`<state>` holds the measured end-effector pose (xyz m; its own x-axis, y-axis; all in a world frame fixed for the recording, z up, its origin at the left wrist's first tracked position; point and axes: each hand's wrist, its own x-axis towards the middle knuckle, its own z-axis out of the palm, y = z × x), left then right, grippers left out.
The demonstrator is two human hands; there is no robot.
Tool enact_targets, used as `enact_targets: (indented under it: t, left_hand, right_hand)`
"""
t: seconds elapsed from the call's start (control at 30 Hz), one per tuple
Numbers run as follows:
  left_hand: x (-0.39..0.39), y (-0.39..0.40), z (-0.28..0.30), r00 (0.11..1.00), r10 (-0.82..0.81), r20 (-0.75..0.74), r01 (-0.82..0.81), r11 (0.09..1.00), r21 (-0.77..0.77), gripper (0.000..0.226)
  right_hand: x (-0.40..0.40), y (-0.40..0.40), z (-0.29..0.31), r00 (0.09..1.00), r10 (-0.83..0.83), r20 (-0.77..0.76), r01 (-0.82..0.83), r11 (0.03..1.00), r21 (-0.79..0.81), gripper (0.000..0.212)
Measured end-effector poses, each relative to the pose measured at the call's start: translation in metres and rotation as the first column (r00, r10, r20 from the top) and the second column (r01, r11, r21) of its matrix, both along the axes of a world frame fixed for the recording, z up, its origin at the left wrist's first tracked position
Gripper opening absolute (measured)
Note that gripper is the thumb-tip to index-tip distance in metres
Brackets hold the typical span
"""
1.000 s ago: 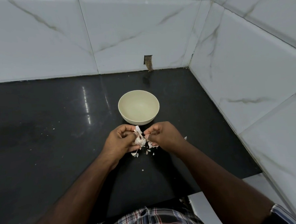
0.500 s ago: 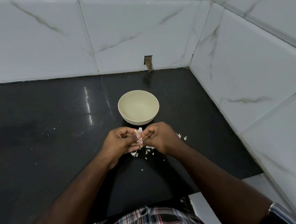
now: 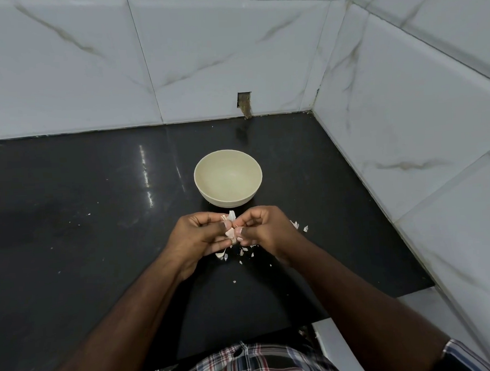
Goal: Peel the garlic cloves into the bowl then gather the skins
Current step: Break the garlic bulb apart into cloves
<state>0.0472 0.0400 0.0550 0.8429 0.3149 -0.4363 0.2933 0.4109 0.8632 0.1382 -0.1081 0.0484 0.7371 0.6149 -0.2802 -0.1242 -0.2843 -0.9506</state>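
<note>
The table [image 3: 68,194] is black polished stone, glossy enough to carry streaks of reflected light. The walls [image 3: 203,60] are glazed white tiles with grey-brown marble veining, smooth and faintly shiny. The bowl [image 3: 229,197] looks like matt cream plastic or ceramic; which one cannot be told. The skins [image 3: 248,251] are thin, dry and papery, white with pink tints. The shirt [image 3: 256,363] is woven plaid cloth.

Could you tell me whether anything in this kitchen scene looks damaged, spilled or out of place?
Yes: a rough hole is broken into the wall tile just above the countertop, behind the bowl. Garlic skins lie scattered on the counter below the hands, which fits the peeling.
</note>
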Motion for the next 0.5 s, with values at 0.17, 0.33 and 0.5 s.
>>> enact_targets:
  t: [0.17,0.33,0.5]
  left_hand:
    - [-0.0011,-0.0011,0.0003,1.0,-0.016,0.0,0.016,1.0,-0.017,0.007]
    - [-0.0004,-0.0009,-0.0018,1.0,-0.007,-0.008,0.007,1.0,0.0,0.016]
    - [0.0017,-0.0012,-0.0018,1.0,0.003,-0.018,-0.003,1.0,0.007,0.014]
  right_hand:
    - [0.0034,-0.0022,-0.0002,1.0,-0.002,0.028,0.003,0.998,-0.06,0.013]
    - [0.0012,0.0002,-0.0006,0.99,0.068,0.124,-0.054,0.992,-0.111,0.012]
    - [-0.0034,0.0046,-0.0032,0.977,0.056,0.204,-0.031,0.992,-0.125,0.01]
